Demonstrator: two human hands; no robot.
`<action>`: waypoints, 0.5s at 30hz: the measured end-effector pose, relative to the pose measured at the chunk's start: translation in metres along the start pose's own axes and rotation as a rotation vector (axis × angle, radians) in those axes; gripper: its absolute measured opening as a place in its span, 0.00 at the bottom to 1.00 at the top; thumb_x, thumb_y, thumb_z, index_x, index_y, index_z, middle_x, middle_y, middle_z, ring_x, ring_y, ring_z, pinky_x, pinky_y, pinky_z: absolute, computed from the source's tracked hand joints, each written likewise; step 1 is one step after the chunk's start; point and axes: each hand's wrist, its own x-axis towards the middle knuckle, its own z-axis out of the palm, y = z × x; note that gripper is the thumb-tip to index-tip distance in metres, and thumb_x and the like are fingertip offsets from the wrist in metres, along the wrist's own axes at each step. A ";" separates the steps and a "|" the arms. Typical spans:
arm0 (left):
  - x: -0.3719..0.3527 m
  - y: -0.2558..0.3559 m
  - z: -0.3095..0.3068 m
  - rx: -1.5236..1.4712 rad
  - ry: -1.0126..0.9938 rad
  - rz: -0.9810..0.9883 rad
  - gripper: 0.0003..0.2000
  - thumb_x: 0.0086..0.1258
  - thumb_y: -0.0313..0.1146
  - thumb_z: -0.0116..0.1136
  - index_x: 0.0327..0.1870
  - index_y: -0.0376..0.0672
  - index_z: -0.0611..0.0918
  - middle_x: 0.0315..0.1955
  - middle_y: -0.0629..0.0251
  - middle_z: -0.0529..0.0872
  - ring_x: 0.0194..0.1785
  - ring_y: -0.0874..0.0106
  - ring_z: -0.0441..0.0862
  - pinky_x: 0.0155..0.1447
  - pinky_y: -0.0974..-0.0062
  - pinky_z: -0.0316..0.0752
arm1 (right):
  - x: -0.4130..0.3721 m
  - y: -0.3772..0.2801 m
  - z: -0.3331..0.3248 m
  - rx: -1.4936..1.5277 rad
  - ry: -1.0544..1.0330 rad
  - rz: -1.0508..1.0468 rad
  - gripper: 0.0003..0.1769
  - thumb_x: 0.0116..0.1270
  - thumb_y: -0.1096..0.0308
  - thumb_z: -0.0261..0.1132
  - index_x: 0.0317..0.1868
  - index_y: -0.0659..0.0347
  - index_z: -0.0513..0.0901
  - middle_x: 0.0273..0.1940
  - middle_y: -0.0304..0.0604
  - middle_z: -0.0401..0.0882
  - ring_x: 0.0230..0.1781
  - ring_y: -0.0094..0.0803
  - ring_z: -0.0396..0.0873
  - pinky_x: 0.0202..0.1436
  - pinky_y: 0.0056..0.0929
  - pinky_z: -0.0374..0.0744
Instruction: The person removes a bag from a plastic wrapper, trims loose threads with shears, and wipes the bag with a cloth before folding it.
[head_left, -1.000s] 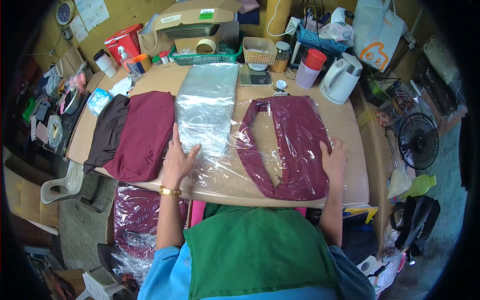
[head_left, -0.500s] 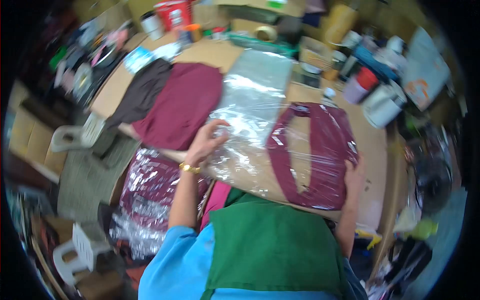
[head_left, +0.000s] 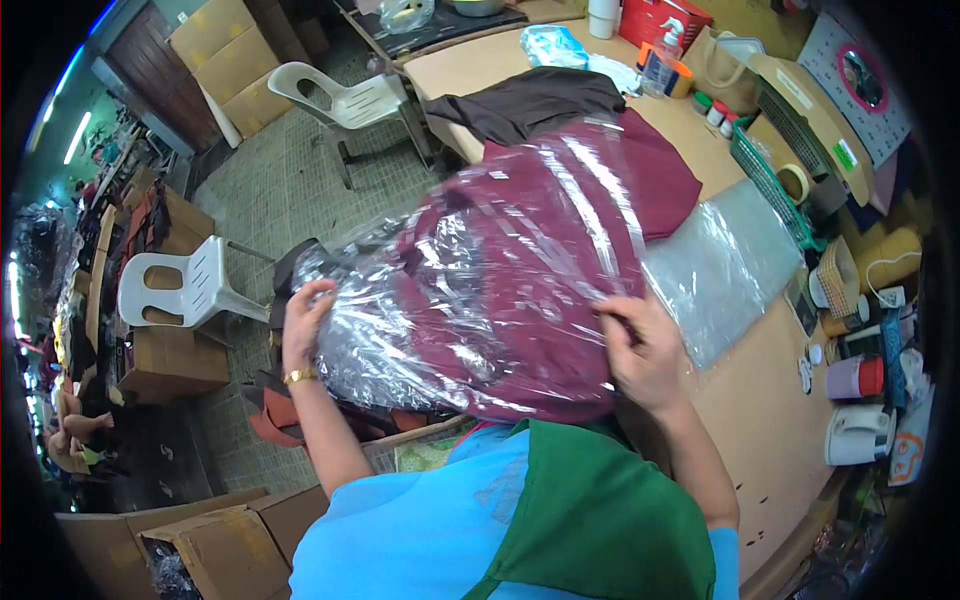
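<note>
Both of my hands hold up a maroon garment in a clear plastic bag (head_left: 500, 290), lifted off the table and out over the floor to my left. My left hand (head_left: 303, 320), with a gold bracelet at the wrist, grips the bag's left edge. My right hand (head_left: 640, 350) pinches the bag's right edge. Behind the bag, a folded maroon cloth (head_left: 665, 175) and a dark brown cloth (head_left: 530, 100) lie on the wooden table (head_left: 760, 400). A stack of clear plastic bags (head_left: 725, 265) rests on the table to the right of my right hand.
Two white plastic chairs (head_left: 190, 290) stand on the tiled floor to the left. Cardboard boxes (head_left: 225, 540) sit near my left side. A white kettle (head_left: 855, 435), cups, green basket (head_left: 765, 180) and tape roll crowd the table's far edge.
I lifted the bagged maroon garment off the table with both hands and turned left, so the view swung from the table toward the floor and chairs.
</note>
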 end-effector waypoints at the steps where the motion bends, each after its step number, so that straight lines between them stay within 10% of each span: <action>1: -0.003 -0.016 -0.018 -0.005 0.061 -0.016 0.14 0.65 0.26 0.63 0.52 0.38 0.85 0.46 0.67 0.86 0.48 0.77 0.79 0.57 0.79 0.71 | 0.011 0.009 0.026 0.076 -0.027 -0.028 0.07 0.64 0.80 0.66 0.42 0.65 0.86 0.36 0.47 0.83 0.31 0.39 0.81 0.37 0.35 0.79; 4: -0.005 -0.074 -0.049 0.150 0.176 -0.079 0.16 0.67 0.29 0.64 0.55 0.38 0.84 0.49 0.64 0.86 0.48 0.73 0.82 0.56 0.78 0.75 | 0.024 0.049 0.087 -0.134 -0.225 -0.072 0.14 0.62 0.78 0.66 0.49 0.62 0.83 0.47 0.52 0.79 0.40 0.45 0.80 0.42 0.42 0.79; 7: -0.019 -0.038 0.015 1.210 0.631 -0.253 0.36 0.68 0.47 0.65 0.77 0.53 0.66 0.76 0.39 0.57 0.78 0.41 0.55 0.74 0.36 0.57 | 0.010 0.069 0.128 -0.635 -0.369 -0.234 0.23 0.62 0.65 0.66 0.58 0.59 0.78 0.65 0.55 0.70 0.64 0.53 0.69 0.64 0.50 0.70; 8: -0.015 -0.059 0.021 1.213 0.599 -0.186 0.41 0.69 0.55 0.61 0.81 0.62 0.56 0.80 0.42 0.42 0.81 0.37 0.41 0.73 0.26 0.48 | -0.001 0.071 0.136 -0.672 -0.544 -0.259 0.27 0.62 0.60 0.68 0.61 0.58 0.77 0.69 0.54 0.67 0.69 0.54 0.65 0.67 0.55 0.67; 13: 0.001 -0.179 0.070 0.988 0.105 -0.468 0.38 0.71 0.59 0.54 0.80 0.60 0.59 0.80 0.44 0.47 0.81 0.37 0.41 0.73 0.27 0.47 | -0.085 0.128 0.157 -0.656 -1.217 0.140 0.31 0.66 0.57 0.65 0.68 0.58 0.76 0.73 0.54 0.65 0.77 0.58 0.57 0.76 0.64 0.58; 15: 0.007 -0.139 0.074 1.037 -0.140 -0.675 0.37 0.71 0.55 0.55 0.80 0.56 0.61 0.80 0.45 0.48 0.82 0.40 0.41 0.74 0.28 0.47 | -0.072 0.111 0.139 -0.634 -1.477 0.162 0.32 0.68 0.55 0.65 0.69 0.59 0.75 0.71 0.54 0.69 0.75 0.55 0.62 0.75 0.56 0.62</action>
